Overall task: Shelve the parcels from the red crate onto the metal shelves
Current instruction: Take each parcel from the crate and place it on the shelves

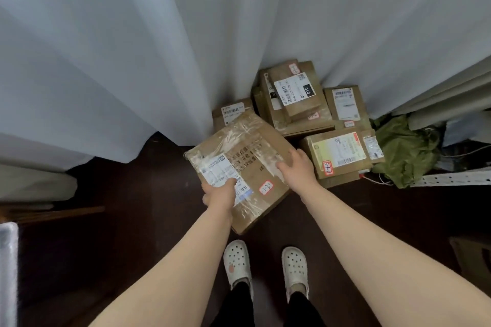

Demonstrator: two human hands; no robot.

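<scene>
Firmly my left hand (219, 194) and right hand (297, 167) clutch the taped parcel (252, 146); its underside hides my fingertips; the curtain (132, 48) half-covers the rear parcels (233, 114).

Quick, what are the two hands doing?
Left hand: grips the big taped parcel at its near edge.
Right hand: holds the same parcel's right edge.

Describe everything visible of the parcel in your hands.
The parcel is a flat brown cardboard box under shiny clear tape, with dark print, a white label and a red-bordered sticker on top. It hangs tilted above the floor. The left hand grips its near edge, thumb on the label; the right hand holds its right edge.
</scene>
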